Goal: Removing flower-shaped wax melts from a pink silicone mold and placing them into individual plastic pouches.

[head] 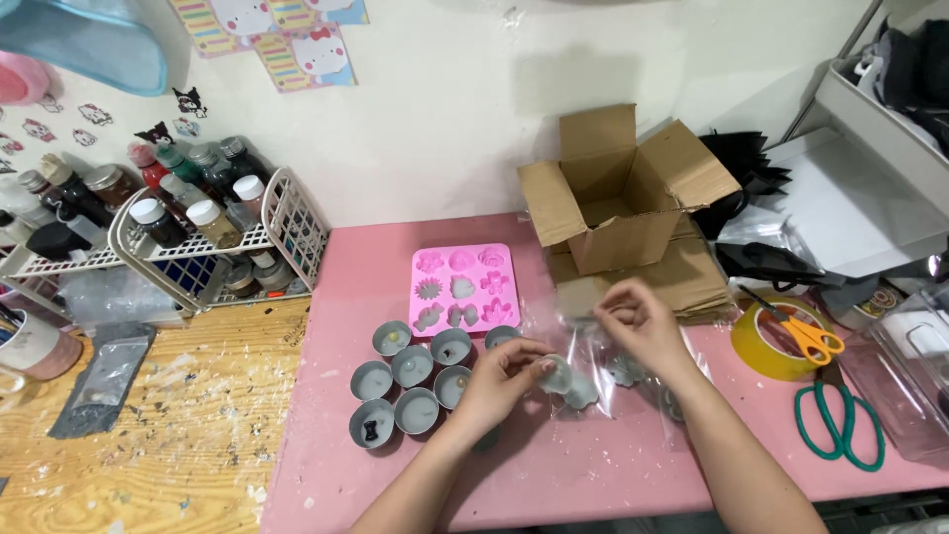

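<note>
1. Pink mat (633,465) covers the centre of the head view, and both your hands meet over it just right of the middle of the frame.
2. Your left hand (499,381) is pinched shut on a small grey moulded piece (565,381), thumb and fingertips closed on its left side, at the mouth of a clear plastic bag (593,346).
3. Your right hand (638,321) grips the upper edge of that same bag, fingers curled tight on the film; the bag hangs between the two hands and its lower part rests on the mat.
4. More grey pieces (625,371) lie inside clear film just below your right hand.
5. Left of your left hand, a cluster of round grey cups (415,381) stands on the mat, touching one another.
6. Above the cups lies a pink silicone mould (465,289) with flower-shaped cavities.
7. An open cardboard box (618,193) stands in the upper centre, on flattened cardboard.
8. At the right edge of the mat sit a yellow tape roll (766,351), orange-handled scissors (806,331) across it, and green-handled scissors (840,420) below.
9. A white wire rack of paint bottles (213,222) fills the left side of the frame, above a paint-spattered wooden tabletop (148,435).
</note>
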